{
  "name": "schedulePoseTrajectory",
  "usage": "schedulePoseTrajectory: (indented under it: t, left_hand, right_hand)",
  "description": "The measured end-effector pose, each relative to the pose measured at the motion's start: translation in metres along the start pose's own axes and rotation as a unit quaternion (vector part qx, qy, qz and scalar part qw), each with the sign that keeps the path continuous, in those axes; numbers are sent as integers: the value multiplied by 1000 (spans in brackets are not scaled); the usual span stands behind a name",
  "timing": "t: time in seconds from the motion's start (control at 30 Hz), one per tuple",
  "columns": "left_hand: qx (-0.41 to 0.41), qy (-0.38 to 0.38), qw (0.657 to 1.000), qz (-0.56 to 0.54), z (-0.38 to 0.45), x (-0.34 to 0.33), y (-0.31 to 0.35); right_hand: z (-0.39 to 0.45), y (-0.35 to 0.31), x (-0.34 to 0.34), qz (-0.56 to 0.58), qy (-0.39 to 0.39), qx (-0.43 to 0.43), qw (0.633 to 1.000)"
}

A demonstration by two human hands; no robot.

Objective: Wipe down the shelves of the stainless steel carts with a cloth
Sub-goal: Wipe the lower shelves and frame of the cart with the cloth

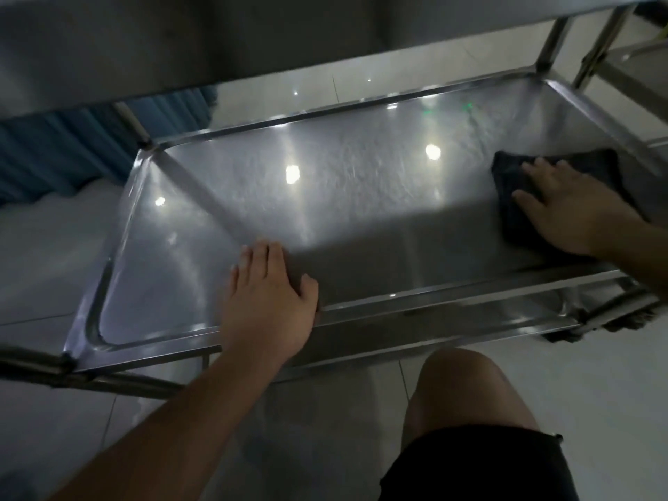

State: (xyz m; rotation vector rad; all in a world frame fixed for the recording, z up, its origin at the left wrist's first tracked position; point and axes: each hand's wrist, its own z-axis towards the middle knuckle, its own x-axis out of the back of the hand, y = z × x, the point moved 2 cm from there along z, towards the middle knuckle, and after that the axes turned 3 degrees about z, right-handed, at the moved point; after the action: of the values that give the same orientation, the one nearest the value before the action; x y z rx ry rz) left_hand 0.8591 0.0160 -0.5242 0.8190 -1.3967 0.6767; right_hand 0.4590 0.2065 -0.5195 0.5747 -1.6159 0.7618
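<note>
A stainless steel cart shelf with a raised rim fills the middle of the view, shiny with light reflections. A dark cloth lies flat at the shelf's right end. My right hand presses on the cloth with straight, spread fingers. My left hand rests over the shelf's near rim, fingers flat on the shelf surface and thumb along the rim's inner edge.
The cart's upper shelf overhangs at the top. A second steel cart stands at the far right. A lower shelf shows beneath the near rim. My bare knee is bent close to the cart over a pale tiled floor.
</note>
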Motion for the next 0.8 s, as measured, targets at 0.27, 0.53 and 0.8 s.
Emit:
schedulePoseTrajectory:
  t: [0.27,0.53,0.8]
  left_hand:
    - [-1,-8,1000,-22,-1,2,0]
    - [-13,-32,998,-55,1,6,-3]
    - [-31,-50,996,-65,2,11,-10]
  right_hand:
    - [-65,-151,-27,4,-21,102,995]
    - [-74,-242,-46,24,-29,147,988]
    - [-76,-245,-39,31,-59,137,988]
